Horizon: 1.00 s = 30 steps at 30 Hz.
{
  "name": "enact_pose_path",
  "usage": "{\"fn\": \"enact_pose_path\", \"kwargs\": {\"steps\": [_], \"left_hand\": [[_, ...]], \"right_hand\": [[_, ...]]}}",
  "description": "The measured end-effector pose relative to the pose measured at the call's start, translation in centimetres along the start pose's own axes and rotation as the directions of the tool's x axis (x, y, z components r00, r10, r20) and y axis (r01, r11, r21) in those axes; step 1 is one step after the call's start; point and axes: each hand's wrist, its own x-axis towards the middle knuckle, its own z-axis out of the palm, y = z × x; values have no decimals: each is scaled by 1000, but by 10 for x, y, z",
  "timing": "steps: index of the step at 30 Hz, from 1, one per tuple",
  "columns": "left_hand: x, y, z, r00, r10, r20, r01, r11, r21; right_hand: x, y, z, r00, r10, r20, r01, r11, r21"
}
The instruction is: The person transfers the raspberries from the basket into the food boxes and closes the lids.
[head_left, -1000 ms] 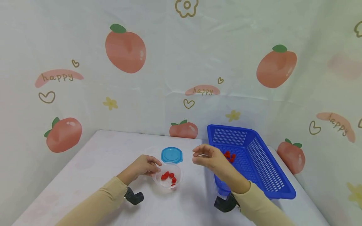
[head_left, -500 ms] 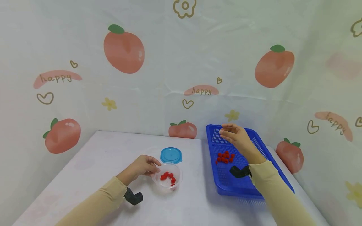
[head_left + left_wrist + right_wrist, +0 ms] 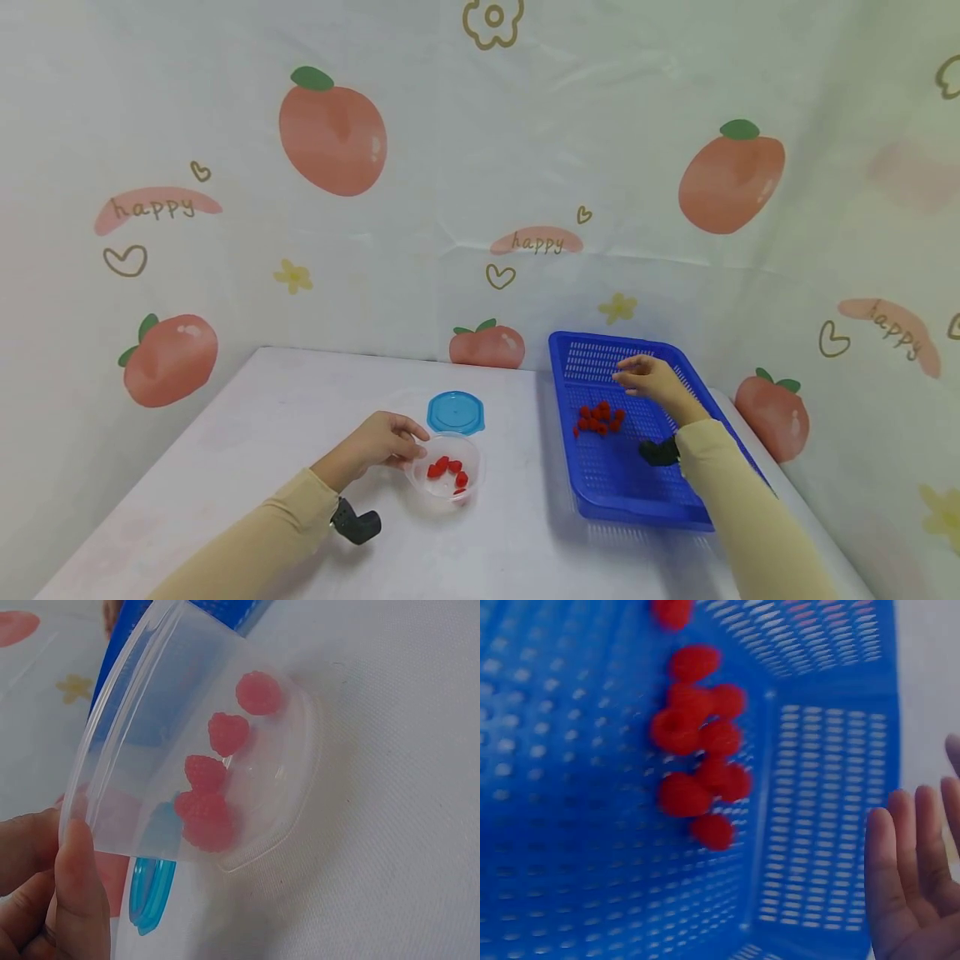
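My left hand [image 3: 386,442] pinches the rim of a clear plastic tub [image 3: 474,454] between thumb and fingers; the left wrist view shows the thumb lying against the tub's wall [image 3: 157,682]. Several red raspberries [image 3: 207,772] lie at the bottom of it. Over the right part of a blue plastic basket [image 3: 637,506] hovers my right hand [image 3: 656,385], fingers loosely extended and holding nothing. Several more raspberries [image 3: 600,418] sit clustered on the basket's floor, to the left of that hand. In the right wrist view, the straight fingers [image 3: 883,847] appear beside the basket's slotted wall.
A round blue lid [image 3: 456,412] lies flat on the white tabletop [image 3: 300,392], just behind the tub. A printed cloth backdrop [image 3: 420,292] stands behind the table and along its sides. The basket reaches close to the table's right edge.
My right hand has moved from between the tub and the basket to the right, over the basket, then lowered a little. The left hand and the tub have stayed in place.
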Motion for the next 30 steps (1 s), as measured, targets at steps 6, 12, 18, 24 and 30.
{"fn": "enact_pose_path", "kwargs": {"steps": [6, 12, 18, 24, 30], "left_hand": [[-1, 0, -1, 1000, -5, -2, 5, 1000, 7], [-1, 1, -2, 1000, -5, 20, 5, 1000, -4], [-2, 2, -1, 1000, 0, 19, 0, 1000, -6], [-2, 1, 1, 1000, 1, 8, -1, 1000, -6], [-3, 2, 1, 1000, -2, -1, 2, 1000, -6]], "right_hand": [[0, 17, 8, 997, 61, 43, -59, 997, -47], [1, 28, 12, 988, 144, 58, -138, 986, -94], [-2, 34, 14, 969, 219, 111, -206, 971, -118], [-8, 34, 14, 955, 272, 120, -254, 956, -145], [-10, 35, 14, 945, 293, 146, -270, 950, -156]]}}
